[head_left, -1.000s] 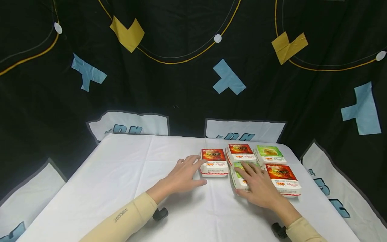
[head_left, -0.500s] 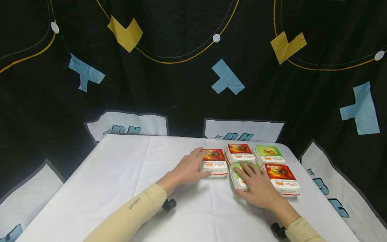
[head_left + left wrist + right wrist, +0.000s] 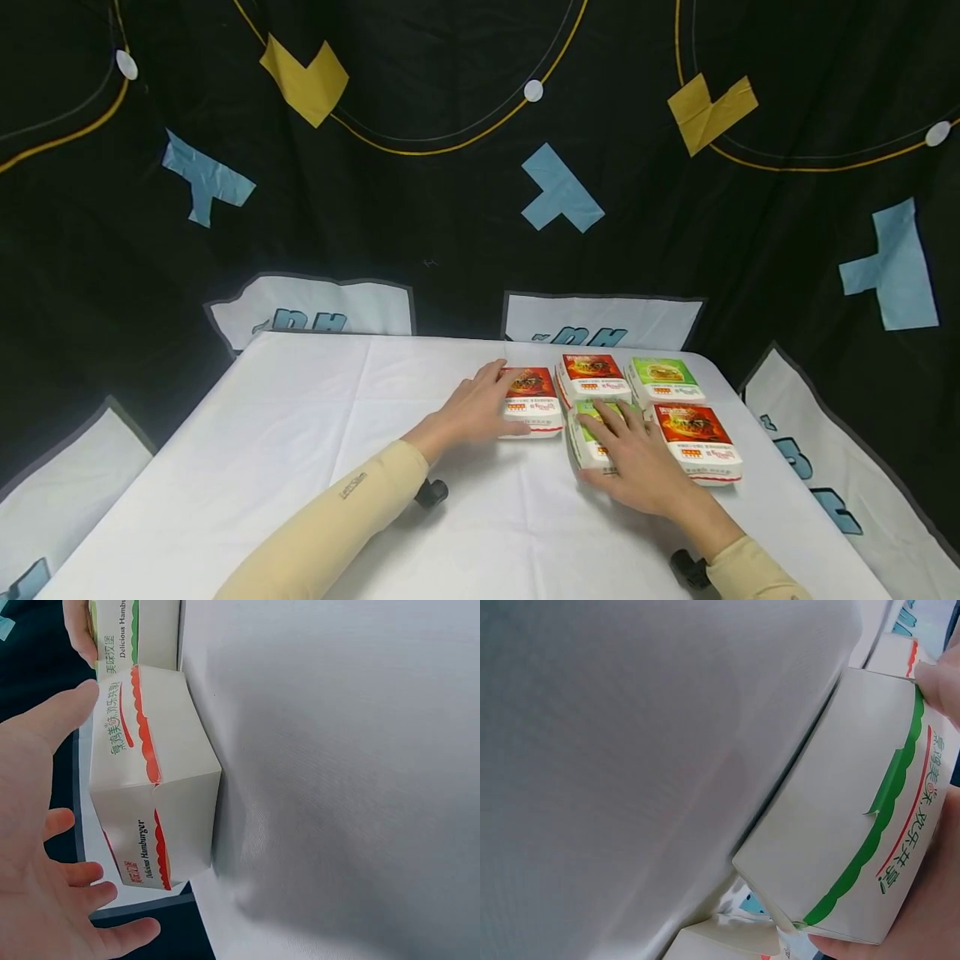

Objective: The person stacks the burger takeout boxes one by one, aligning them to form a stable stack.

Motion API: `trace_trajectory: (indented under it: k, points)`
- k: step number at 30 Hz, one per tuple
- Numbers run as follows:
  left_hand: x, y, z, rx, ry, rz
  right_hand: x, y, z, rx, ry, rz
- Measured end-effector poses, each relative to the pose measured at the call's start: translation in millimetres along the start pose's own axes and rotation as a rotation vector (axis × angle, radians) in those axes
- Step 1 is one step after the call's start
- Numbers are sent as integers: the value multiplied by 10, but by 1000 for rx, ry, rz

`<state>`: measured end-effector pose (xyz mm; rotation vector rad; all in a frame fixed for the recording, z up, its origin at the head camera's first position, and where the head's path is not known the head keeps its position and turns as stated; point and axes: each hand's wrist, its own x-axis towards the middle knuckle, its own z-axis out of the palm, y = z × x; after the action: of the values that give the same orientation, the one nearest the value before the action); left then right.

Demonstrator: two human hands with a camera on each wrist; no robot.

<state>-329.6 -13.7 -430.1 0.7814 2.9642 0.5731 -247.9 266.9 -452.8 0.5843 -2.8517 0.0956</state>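
Observation:
In the head view my left hand (image 3: pixel 476 412), fingers spread, is at the left side of a red-and-white hamburger box (image 3: pixel 538 406). The left wrist view has its thumb close to the front face of that box (image 3: pixel 180 742), the other fingers stretched beside it. My right hand (image 3: pixel 637 462) lies over a green-and-white hamburger box (image 3: pixel 582 446), which is partly hidden under the fingers. From the right wrist, the thumb shows at one end of this green-trimmed box (image 3: pixel 829 799) and a fingertip at the other, so the hand grips it across.
Behind the held box stands another red box (image 3: pixel 595 385). A green box (image 3: pixel 663 372) is at the back right, and a red box (image 3: pixel 693 429) lies just right of my right hand. White cloth covers the table (image 3: pixel 247 450); a black curtain (image 3: pixel 450 225) hangs behind.
My left hand has moved right and forward, from the left edge of the red box to partly over it. The right hand and the boxes have stayed in place.

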Motion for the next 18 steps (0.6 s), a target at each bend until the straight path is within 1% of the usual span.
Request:
trace_trajectory:
  k: [4,9,13,18]
  points:
    - [43,-3,19,4,-28,-7,6,3,-2,11,-1,0]
    - [91,-45,72,20,-50,-15,12,1,0,8,-9,5]
    - [123,-72,108,16,-48,-24,15,-5,-5,6,-14,7]
    - [155,-66,130,21,-37,-16,2,-5,-11,6,-12,3]
